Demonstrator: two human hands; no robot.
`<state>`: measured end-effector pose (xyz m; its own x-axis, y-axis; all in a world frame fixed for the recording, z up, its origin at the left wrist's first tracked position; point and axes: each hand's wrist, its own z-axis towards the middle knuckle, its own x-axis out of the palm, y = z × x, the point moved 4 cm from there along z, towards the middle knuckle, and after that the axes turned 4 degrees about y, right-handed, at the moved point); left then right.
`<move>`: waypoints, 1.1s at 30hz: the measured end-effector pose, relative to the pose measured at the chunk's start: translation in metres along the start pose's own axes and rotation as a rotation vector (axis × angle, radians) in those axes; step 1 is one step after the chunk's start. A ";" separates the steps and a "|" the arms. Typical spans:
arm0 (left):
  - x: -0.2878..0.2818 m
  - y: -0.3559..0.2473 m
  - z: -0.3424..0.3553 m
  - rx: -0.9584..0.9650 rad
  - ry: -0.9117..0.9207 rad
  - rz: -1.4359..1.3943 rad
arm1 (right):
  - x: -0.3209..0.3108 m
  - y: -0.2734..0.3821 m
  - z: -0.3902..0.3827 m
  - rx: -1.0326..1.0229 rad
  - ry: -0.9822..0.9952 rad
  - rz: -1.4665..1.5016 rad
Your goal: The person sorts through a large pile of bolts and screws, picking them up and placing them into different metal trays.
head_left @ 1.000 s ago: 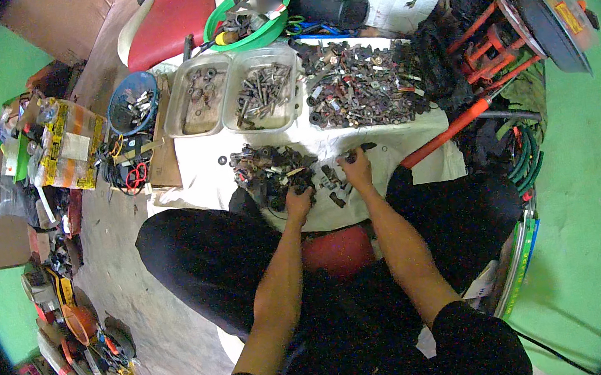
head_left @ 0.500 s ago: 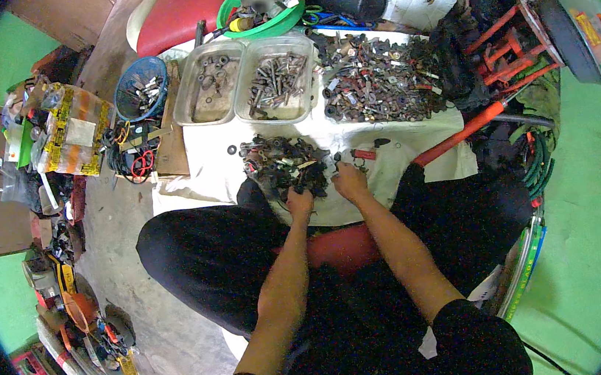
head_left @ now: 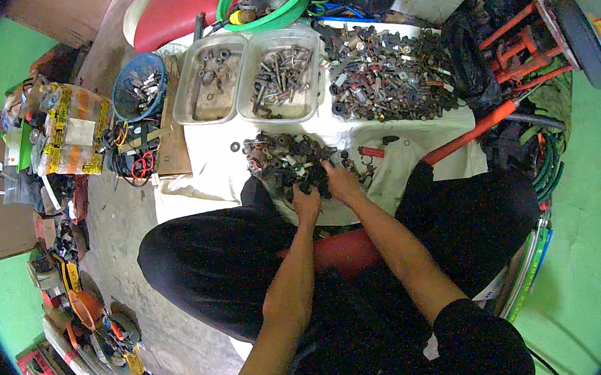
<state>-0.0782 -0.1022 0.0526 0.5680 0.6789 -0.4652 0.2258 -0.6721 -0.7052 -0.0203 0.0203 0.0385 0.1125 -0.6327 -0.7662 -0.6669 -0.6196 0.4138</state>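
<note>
A heap of small dark metal parts lies on the white cloth in front of me. At its near edge my left hand is closed around a dark piece that is too small to name. Just right of it, my right hand reaches into the heap's right side with fingers drawn together. What those fingers hold, if anything, is hidden. Some loose dark bits lie beside the right hand, near a short red piece.
Beyond the heap stand two clear plastic tubs, one with rings and one with bolts. Right of them spreads a wide bed of mixed parts. A blue basket, a green basin and a red-orange bar lie around.
My right hand has moved left, from the loose bits to the heap's right side, closer to my left hand. The left hand stays at the near edge. The view has shifted slightly.
</note>
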 end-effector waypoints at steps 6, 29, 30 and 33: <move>0.006 0.014 0.006 0.037 -0.111 0.073 | -0.009 -0.013 0.002 0.033 -0.142 0.001; 0.024 0.020 0.018 0.083 0.105 0.083 | -0.018 -0.072 -0.015 0.309 -0.070 0.001; 0.026 0.019 0.018 0.072 0.129 0.080 | -0.015 -0.075 -0.012 0.275 -0.087 0.005; 0.041 0.047 0.039 0.166 0.102 0.103 | -0.015 -0.066 -0.004 0.194 -0.169 0.044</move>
<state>-0.0749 -0.0951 -0.0205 0.6603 0.5702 -0.4888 0.0335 -0.6726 -0.7393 0.0247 0.0683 0.0244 -0.0334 -0.5600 -0.8278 -0.7991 -0.4825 0.3586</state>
